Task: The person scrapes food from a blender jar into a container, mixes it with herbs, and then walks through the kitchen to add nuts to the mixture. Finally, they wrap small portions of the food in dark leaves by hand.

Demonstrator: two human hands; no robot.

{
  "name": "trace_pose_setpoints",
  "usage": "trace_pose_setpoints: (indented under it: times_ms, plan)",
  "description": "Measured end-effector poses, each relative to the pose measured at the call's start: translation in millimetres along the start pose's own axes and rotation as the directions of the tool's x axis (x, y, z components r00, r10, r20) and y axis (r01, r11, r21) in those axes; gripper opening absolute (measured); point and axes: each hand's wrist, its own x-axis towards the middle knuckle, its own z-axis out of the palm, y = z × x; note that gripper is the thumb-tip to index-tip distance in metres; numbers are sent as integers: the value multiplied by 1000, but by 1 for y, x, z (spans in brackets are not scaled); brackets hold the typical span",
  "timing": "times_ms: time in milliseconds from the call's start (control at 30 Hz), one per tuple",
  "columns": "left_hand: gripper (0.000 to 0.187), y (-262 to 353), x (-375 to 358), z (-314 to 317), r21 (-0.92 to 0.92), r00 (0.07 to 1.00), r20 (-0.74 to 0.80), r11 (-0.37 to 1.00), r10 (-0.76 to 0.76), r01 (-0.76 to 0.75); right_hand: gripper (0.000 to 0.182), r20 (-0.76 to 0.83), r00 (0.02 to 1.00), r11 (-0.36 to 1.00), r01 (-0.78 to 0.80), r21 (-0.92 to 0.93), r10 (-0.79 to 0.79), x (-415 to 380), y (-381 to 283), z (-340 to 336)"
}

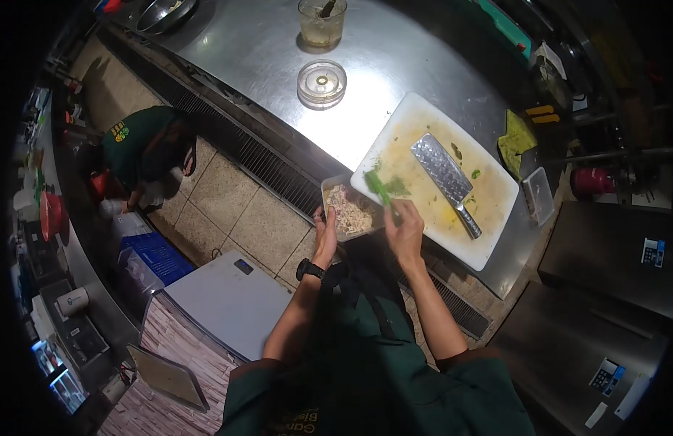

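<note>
My left hand (pixel 325 239) is wrapped around the near left side of a clear plastic container (pixel 375 224) that juts over the counter edge. Inside it lies a pale, finely chopped mixture (pixel 351 211). Between the fingers of my right hand (pixel 404 228) is a slim green tool with a flared head (pixel 376 186); its exact kind I cannot tell. The head reaches over the left corner of a white cutting board (pixel 489 251), beside a patch of chopped green herbs (pixel 396 187). A cleaver (pixel 443 171) with a dimpled blade rests flat on the stained board, handle toward me.
On the steel counter (pixel 256 58) stand a clear tub (pixel 322 33) and a round clear lid (pixel 322 82). A yellow-green cloth (pixel 516 138) and a clear rectangular lid (pixel 538 195) lie right of the board. Another person (pixel 144 149) bends near a blue crate (pixel 155 258) at left.
</note>
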Motion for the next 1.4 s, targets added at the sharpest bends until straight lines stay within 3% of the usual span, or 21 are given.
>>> trace_pose_setpoints:
  times_ms: [100,200,333,533,600,733,933,1067,1133,1200,1400]
  plan:
    - [64,-10,9,-3,-18,999,-23,999,45,-45,18,32,996,996,84,-8,-84,-13,-6,-2]
    - [79,-6,1,-4,13,1000,-24,1000,17,-17,17,-34,999,1000,-13,22,14,-7,4,-7]
    - [78,-6,-4,-2,19,999,-38,999,37,-36,19,-76,995,998,-63,-12,62,11,16,-11]
    - [77,4,-15,6,-68,999,-39,998,11,-14,17,57,998,1000,2,7,-2,6,-3,-9]
    - [76,7,-15,3,-39,999,-32,998,43,-44,18,29,995,995,95,32,-96,9,-1,-10]
    - [75,4,-14,0,-10,999,-37,999,39,-39,17,-25,999,998,48,-50,-49,30,19,-8]
    - [76,3,-7,-1,15,997,-63,999,45,-44,22,225,948,969,243,-55,-225,7,-7,-10]
    - [75,5,-9,0,4,997,-53,999,48,-48,20,111,978,982,183,-44,-177,25,6,-11]
    - [75,9,-15,-1,-26,998,-42,999,46,-47,19,13,991,981,136,-139,-136,48,17,-10]
    - [75,13,-15,-1,6,999,-40,1000,27,-26,18,16,991,981,133,-139,-132,55,17,-11]
    - [74,13,-14,0,-16,997,-78,999,27,-29,16,214,943,958,277,-73,-256,21,-4,-12]
